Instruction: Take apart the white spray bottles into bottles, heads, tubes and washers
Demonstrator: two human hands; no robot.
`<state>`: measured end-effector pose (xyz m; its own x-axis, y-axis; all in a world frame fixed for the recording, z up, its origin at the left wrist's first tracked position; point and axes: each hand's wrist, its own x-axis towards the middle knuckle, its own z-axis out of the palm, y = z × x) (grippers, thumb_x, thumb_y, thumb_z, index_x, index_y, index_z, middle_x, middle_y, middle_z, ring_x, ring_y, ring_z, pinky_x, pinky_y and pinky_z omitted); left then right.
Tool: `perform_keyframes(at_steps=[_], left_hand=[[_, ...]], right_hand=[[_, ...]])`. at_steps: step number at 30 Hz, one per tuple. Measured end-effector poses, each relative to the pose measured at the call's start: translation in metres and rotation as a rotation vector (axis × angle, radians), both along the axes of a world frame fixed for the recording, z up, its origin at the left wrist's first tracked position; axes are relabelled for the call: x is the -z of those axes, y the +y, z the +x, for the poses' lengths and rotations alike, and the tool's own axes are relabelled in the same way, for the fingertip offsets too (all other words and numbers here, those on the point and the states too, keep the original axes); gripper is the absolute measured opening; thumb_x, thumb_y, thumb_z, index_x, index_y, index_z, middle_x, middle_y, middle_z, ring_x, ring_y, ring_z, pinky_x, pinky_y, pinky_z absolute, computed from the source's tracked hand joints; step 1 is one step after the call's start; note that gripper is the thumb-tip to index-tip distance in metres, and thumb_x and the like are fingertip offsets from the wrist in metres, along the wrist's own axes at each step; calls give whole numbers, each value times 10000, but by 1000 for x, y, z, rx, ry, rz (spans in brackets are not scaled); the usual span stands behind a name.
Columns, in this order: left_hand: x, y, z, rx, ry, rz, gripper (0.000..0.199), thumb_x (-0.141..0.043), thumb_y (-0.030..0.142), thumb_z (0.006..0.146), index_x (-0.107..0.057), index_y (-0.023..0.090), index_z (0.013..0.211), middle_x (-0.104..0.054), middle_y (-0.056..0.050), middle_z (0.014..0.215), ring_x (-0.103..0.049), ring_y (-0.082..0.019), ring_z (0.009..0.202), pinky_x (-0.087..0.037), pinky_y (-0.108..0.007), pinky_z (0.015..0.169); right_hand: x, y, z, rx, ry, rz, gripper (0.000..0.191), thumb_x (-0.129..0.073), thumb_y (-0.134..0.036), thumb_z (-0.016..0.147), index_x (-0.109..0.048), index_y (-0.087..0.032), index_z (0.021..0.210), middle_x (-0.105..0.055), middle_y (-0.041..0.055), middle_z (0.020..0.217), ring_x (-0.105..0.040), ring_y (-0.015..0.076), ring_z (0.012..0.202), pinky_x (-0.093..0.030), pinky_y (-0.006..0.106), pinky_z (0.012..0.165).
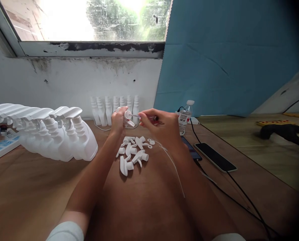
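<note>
Out in front, my left hand (117,121) is closed around a white trigger spray head (127,114), its round collar facing right. My right hand (162,125) pinches a thin screwdriver-like tool (134,115) whose metal shaft points at the collar's opening. Whether the tip touches inside is too small to tell. Below my hands, several loose white spray heads (139,156) lie in a group on the brown table (144,204). Small white washers (152,142) rest at the group's right side, and a thin clear tube (176,169) runs near my right forearm.
White spray bottles (64,144) with heads stand in a row at left, beside a power strip (3,147). Several slim white bottles (108,112) line the wall. At right are a water bottle (184,117), a phone (216,157) and black cables (247,201).
</note>
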<state>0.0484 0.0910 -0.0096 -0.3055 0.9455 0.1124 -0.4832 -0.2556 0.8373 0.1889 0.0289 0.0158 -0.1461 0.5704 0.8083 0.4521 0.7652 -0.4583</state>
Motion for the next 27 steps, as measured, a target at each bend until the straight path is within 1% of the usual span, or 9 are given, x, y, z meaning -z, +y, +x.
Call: perform_keyframes(at_steps=[2,4,7,9,12,14,18,22,27], left_hand=[[-2,-1,-1,-23,-38,-9,240,-694,269,655,-470,186,680,-464,77,500,-440,-62,396,-346,-183,384],[-5,-2,-3,14,-93,-17,232,-667,250,665,-444,187,654,-446,78,483,-434,-61,390,-343,-178,382],[-9,-3,-7,142,-166,-15,199,-606,225,677,-415,194,634,-403,80,445,-429,-77,373,-360,-189,384],[-11,-3,-9,222,-200,-9,188,-576,214,678,-398,197,620,-385,79,426,-412,-81,353,-372,-200,385],[-12,-1,-12,399,-259,-65,244,-550,237,691,-344,199,566,-388,59,416,-373,-71,329,-333,-198,361],[-12,-1,-12,469,-261,-90,284,-557,241,689,-317,203,541,-372,55,404,-359,-70,319,-295,-196,343],[-12,-5,-8,416,-164,-66,288,-605,199,661,-343,199,539,-342,73,392,-355,-78,311,-265,-194,331],[-15,-10,-4,488,-159,-113,315,-604,191,678,-332,196,519,-357,66,397,-351,-77,317,-265,-194,331],[-17,-11,-4,555,-200,-170,324,-571,201,720,-330,188,504,-407,38,413,-355,-74,331,-270,-190,342]], right_hand=[[3,0,-4,-12,-53,78,192,-579,-319,887,-703,-218,781,-678,10,664,-596,127,583,-487,271,599],[6,1,-7,-33,-15,81,186,-577,-315,892,-702,-218,793,-684,8,674,-600,127,588,-487,269,601],[11,6,-10,-99,129,-1,191,-577,-334,893,-698,-205,821,-704,9,685,-644,136,599,-522,272,607],[14,9,-12,-161,220,-13,196,-583,-345,890,-696,-198,828,-714,10,702,-674,141,626,-550,272,624],[15,12,-12,-247,327,-13,201,-592,-355,888,-696,-193,831,-709,4,681,-693,140,632,-579,269,635],[13,13,-9,-303,382,-70,225,-595,-377,885,-695,-185,821,-693,0,649,-682,133,585,-585,264,596],[6,17,2,-379,444,-243,288,-621,-429,858,-685,-164,765,-664,2,605,-647,124,494,-558,246,488],[4,25,10,-426,524,-367,319,-632,-452,842,-673,-153,738,-647,3,561,-633,128,453,-540,242,444],[6,30,10,-442,621,-407,332,-642,-467,824,-657,-150,724,-649,13,564,-644,137,468,-540,241,445]])
